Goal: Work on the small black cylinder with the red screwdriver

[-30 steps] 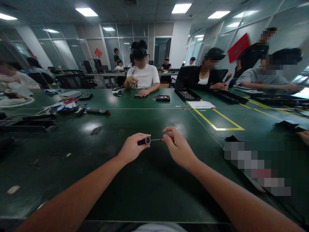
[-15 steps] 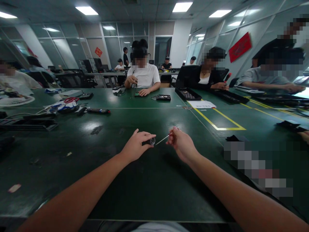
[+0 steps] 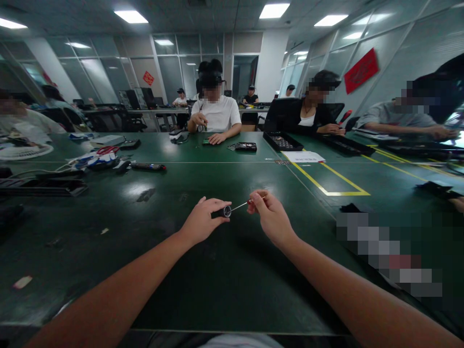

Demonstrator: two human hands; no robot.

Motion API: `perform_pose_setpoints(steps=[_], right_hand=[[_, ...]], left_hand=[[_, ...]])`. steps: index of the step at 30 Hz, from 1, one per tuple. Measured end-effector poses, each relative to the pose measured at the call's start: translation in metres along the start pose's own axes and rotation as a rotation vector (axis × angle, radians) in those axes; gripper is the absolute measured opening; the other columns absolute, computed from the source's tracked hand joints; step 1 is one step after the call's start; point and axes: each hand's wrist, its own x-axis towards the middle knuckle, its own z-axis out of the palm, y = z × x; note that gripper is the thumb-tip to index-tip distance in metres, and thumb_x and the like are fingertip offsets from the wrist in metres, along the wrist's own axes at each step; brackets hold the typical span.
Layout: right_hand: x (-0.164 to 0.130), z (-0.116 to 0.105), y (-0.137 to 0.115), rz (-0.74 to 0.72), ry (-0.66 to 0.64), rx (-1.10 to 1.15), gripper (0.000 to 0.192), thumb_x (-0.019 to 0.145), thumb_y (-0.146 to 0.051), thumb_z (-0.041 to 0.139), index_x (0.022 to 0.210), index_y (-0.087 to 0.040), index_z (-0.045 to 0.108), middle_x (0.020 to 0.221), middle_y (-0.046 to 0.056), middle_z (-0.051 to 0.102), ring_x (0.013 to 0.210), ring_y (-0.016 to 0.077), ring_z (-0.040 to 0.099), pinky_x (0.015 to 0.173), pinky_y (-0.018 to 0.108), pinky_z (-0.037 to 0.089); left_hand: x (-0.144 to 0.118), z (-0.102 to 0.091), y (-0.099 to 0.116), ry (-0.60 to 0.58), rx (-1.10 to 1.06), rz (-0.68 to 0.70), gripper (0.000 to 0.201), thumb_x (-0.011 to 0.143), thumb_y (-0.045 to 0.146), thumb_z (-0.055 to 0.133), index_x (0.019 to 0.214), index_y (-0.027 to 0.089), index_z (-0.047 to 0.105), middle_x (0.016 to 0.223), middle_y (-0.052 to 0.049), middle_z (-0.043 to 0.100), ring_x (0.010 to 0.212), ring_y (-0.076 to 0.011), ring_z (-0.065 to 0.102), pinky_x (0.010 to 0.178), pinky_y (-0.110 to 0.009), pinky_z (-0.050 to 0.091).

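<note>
Between the thumb and fingers of my left hand (image 3: 201, 220) is a small dark cylindrical part (image 3: 226, 211), its round, ring-like end turned to the right. The fingers hide most of its body. My right hand (image 3: 274, 217) pinches a thin screwdriver (image 3: 239, 207) by its reddish handle. Its metal shaft points left, and the tip is at the rim of the part's round end; whether it goes inside I cannot tell. Both hands are over the green tabletop (image 3: 174, 290).
A dark pen-like tool (image 3: 148, 166) lies at the left, near red-handled scissors (image 3: 108, 150) and tangled cables. Black trays (image 3: 282, 141) and a white paper sheet (image 3: 303, 156) are farther right. A co-worker in a white shirt (image 3: 226, 113) sits opposite.
My right hand has turned, with its fingers now pinching farther along the screwdriver's handle. The shaft has moved slightly left and up to the part's end. My left hand has barely moved.
</note>
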Motion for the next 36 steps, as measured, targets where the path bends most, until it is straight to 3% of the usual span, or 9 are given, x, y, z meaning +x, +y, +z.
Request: perform_pose_setpoints(steps=[9,26,36], right_hand=[[-0.008,-0.007,-0.011,-0.113,-0.209,-0.171,0.019,0.091,-0.038,0.063,0.102,-0.023,0.065,0.084,0.002,0.071,0.079,0.0186,0.069,0.074,0.034,0.054],[-0.008,-0.002,-0.006,-0.075,-0.139,-0.122,0.020,0.091,-0.040,0.061,0.100,-0.022,0.064,0.083,0.003,0.071,0.076,0.0184,0.069,0.073,0.035,0.055],[-0.006,0.003,-0.005,-0.004,-0.091,0.024,0.023,0.086,-0.043,0.065,0.096,-0.022,0.064,0.082,0.003,0.071,0.077,0.0190,0.071,0.076,0.037,0.057]], left_hand=[[0.000,-0.002,-0.003,0.019,0.050,-0.015,0.040,0.086,0.021,0.073,0.124,0.031,0.068,0.124,-0.003,0.069,0.117,-0.0254,0.061,0.118,-0.062,0.025],[0.000,-0.004,-0.005,0.073,0.064,-0.019,0.043,0.084,0.016,0.075,0.124,0.031,0.069,0.123,-0.002,0.070,0.115,-0.0253,0.061,0.114,-0.057,0.035],[0.000,-0.003,-0.009,0.155,0.001,0.001,0.042,0.083,0.017,0.076,0.123,0.030,0.070,0.122,-0.003,0.070,0.116,-0.0236,0.061,0.109,-0.050,0.041]])
